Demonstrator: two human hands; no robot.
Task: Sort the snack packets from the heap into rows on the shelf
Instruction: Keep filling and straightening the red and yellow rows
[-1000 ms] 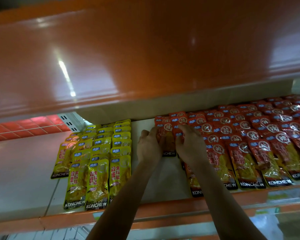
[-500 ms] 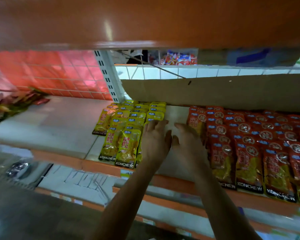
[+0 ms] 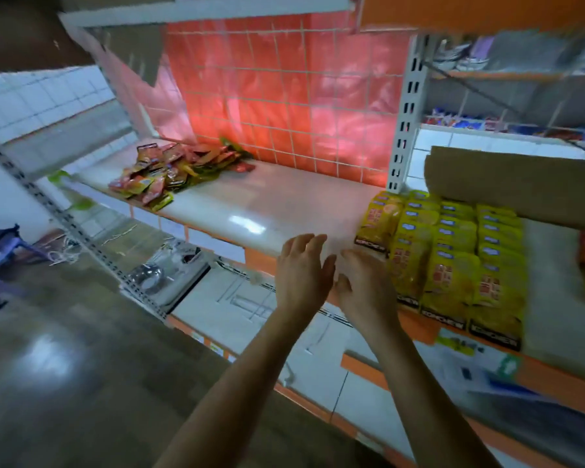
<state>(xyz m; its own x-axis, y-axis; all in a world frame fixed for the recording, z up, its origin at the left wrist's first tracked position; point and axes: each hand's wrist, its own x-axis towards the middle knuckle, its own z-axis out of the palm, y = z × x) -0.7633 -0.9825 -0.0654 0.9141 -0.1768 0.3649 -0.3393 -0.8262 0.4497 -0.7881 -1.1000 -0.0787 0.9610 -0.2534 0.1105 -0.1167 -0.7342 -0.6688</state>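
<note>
Left hand (image 3: 301, 271), right hand (image 3: 362, 285): empty, fingers loose, over shelf (image 3: 250, 211) edge, likely reaching. Heap (image 3: 179, 170) far left, unsorted. Yellow rows (image 3: 453, 258) right, overlapped.

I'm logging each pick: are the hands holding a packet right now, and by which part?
Nothing is held. Left hand and right hand are both empty, fingers relaxed, near the shelf front beside the yellow packet rows.
</note>
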